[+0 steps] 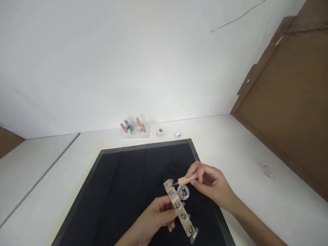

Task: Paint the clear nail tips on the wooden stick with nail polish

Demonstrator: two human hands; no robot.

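Observation:
A pale wooden nail tip stand (182, 217) with several glossy nail tips along it lies slanted in my left hand (161, 213), which is closed around its middle. My right hand (208, 179) pinches a nail polish brush (183, 181) by its pink cap. The dark brush end is at the topmost nail tip (170, 183); I cannot tell if it touches. Beside the stand, near my left fingertips, is a small clear round dish (183, 192) with dark, shiny contents. How the dish is supported is not clear.
A black mat (123, 191) with a grey border covers the white table (222, 143). At the back stand nail polish bottles (129, 127) with slanted caps, a small clear jar (160, 132) and a round white dish (177, 134). Two small round pieces (268, 174) lie right. A brown panel (289, 102) borders the right.

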